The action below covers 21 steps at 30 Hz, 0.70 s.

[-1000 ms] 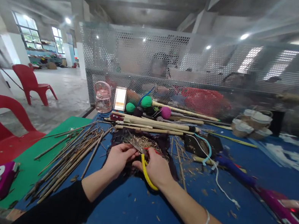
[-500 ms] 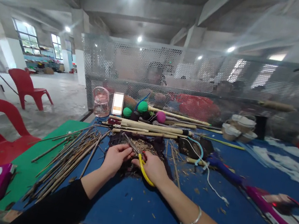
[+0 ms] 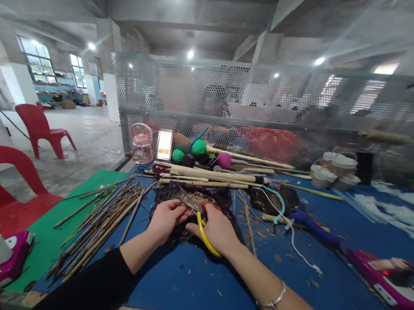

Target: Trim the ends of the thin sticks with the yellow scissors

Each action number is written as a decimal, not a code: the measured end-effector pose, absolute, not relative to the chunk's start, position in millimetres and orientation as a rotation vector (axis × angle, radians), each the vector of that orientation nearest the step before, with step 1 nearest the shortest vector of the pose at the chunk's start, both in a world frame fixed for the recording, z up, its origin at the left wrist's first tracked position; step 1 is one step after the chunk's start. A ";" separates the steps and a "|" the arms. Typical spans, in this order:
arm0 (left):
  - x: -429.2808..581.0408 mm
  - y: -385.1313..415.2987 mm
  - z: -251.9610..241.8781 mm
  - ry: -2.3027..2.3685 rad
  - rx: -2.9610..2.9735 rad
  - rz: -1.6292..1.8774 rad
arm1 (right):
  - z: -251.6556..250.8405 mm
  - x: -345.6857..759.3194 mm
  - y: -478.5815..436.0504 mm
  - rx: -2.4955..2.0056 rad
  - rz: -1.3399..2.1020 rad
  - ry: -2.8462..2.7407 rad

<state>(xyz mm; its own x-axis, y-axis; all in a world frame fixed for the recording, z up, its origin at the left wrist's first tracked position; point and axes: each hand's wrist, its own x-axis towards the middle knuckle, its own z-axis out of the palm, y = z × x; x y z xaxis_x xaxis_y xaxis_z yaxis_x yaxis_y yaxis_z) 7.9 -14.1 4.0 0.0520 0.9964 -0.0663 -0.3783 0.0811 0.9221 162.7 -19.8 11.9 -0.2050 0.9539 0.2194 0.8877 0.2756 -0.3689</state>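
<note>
Scissors with a yellow handle (image 3: 204, 232) are in my right hand (image 3: 223, 228), whose fingers wrap round the loops. Their metal blades point up and to the left, over the fingertips of my left hand (image 3: 163, 219). Those left fingers are pinched together, and whatever small thing lies between them is hidden. Below both hands spreads a dark cloth (image 3: 227, 201) carrying a heap of short brown clippings (image 3: 202, 197).
Thin brown sticks (image 3: 101, 230) lie bundled at left. Pale rods (image 3: 211, 175) and green balls of yarn (image 3: 199, 147) lie behind the cloth. A blue-handled glue gun (image 3: 316, 230), a white cord (image 3: 297, 248) and purple power strips (image 3: 373, 278) are at the sides.
The whole view has shifted slightly. Both hands stay close together over the cloth, and the scissors have turned a little in my right hand, with more of the red inner handle showing.
</note>
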 end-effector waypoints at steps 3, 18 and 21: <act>8.3 -14.6 4.4 0.939 0.898 1.282 | 11.9 160.9 -20.1 -1.651 0.217 -2.165; 10.5 -18.5 9.4 1.070 1.083 1.250 | 8.4 161.5 -17.5 -1.749 0.327 -2.130; 10.5 -18.5 9.3 1.082 1.189 1.267 | 9.2 161.2 -19.3 -1.717 0.320 -2.132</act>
<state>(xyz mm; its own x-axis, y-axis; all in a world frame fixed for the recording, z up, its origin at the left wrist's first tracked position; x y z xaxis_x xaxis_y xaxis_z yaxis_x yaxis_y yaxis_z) 10.5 -18.5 9.3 0.0338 0.9980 0.0543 -0.1018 -0.0506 0.9935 161.2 -19.3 9.2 -0.1793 0.9721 0.1513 0.8848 0.2266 -0.4073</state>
